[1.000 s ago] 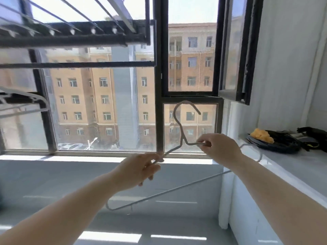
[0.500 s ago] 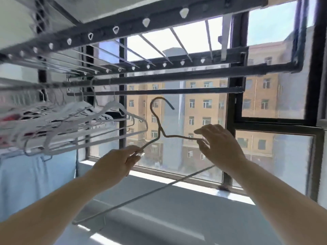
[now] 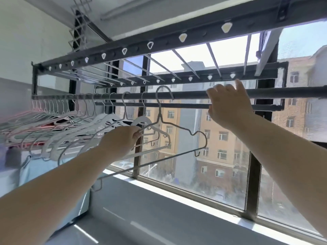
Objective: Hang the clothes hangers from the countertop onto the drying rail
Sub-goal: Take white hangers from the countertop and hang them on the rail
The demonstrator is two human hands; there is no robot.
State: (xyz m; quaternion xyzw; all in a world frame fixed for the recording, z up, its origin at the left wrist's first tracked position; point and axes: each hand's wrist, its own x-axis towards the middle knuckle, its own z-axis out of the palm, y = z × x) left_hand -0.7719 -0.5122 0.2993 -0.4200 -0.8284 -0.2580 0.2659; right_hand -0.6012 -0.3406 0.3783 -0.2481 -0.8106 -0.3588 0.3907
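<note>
A thin grey wire hanger [image 3: 178, 125] is raised to the dark drying rail [image 3: 265, 93], its hook curved over the rail. My left hand [image 3: 122, 138] pinches the hanger's left shoulder wire. My right hand [image 3: 230, 105] is off the hanger, up in front of the rail to the right of the hook, fingers spread and holding nothing. Several white and pastel hangers [image 3: 70, 126] hang packed along the rail to the left.
A dark ceiling-mounted rack frame [image 3: 159, 45] with thin cross bars spans overhead. A second lower bar [image 3: 230, 106] runs just behind the rail. Light blue cloth [image 3: 35, 167] hangs at lower left. The window frame [image 3: 253, 174] and sill lie ahead.
The view has tilted up toward the rack. Both hands lifted the hanger and its hook now sits over the rail. My right hand has let go of the hanger and moved up to the rail.
</note>
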